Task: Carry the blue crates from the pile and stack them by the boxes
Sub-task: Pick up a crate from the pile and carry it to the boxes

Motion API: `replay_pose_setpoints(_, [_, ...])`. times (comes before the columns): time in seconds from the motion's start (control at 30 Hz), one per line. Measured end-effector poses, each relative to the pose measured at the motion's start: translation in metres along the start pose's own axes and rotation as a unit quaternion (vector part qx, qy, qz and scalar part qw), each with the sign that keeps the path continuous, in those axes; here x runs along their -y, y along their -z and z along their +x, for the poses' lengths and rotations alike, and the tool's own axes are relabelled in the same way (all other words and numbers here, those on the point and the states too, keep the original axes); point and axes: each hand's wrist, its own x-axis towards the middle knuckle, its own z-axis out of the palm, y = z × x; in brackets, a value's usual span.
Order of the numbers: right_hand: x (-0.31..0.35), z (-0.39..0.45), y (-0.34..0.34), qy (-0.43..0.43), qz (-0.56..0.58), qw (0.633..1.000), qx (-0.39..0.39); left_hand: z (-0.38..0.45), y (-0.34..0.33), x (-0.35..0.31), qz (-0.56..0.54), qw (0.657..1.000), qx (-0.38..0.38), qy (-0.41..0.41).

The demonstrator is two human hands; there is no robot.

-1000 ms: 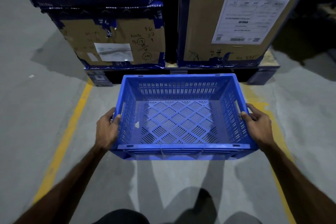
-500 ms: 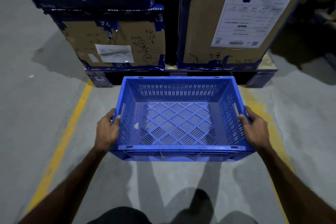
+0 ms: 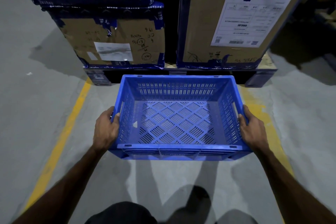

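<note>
Both hands are being used at the middle of the frame: the left hand (image 3: 106, 129) is being wrapped over the left rim of the blue crate (image 3: 179, 120), and the right hand (image 3: 253, 129) is being wrapped over its right rim. That empty crate is being held level above the concrete floor (image 3: 36, 114), just below the taped cardboard boxes (image 3: 116, 42) being carried by a pallet (image 3: 181, 76) across the upper frame. A yellow floor line (image 3: 60, 142) is being shown at lower left.
</note>
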Motion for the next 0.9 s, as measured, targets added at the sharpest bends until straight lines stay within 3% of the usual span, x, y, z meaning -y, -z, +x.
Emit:
replay_pose_setpoints(0.77, [-0.002, 0.004, -0.003, -0.014, -0.01, 0.999, 0.034, 0.002, -0.005, 0.007, 0.023, 1.0, -0.002, 0.016])
replay_pose_setpoints(0.9, [-0.003, 0.003, 0.008, 0.027, -0.015, 0.997, 0.072, 0.002, 0.01, 0.008, 0.081, 0.995, 0.058, -0.01])
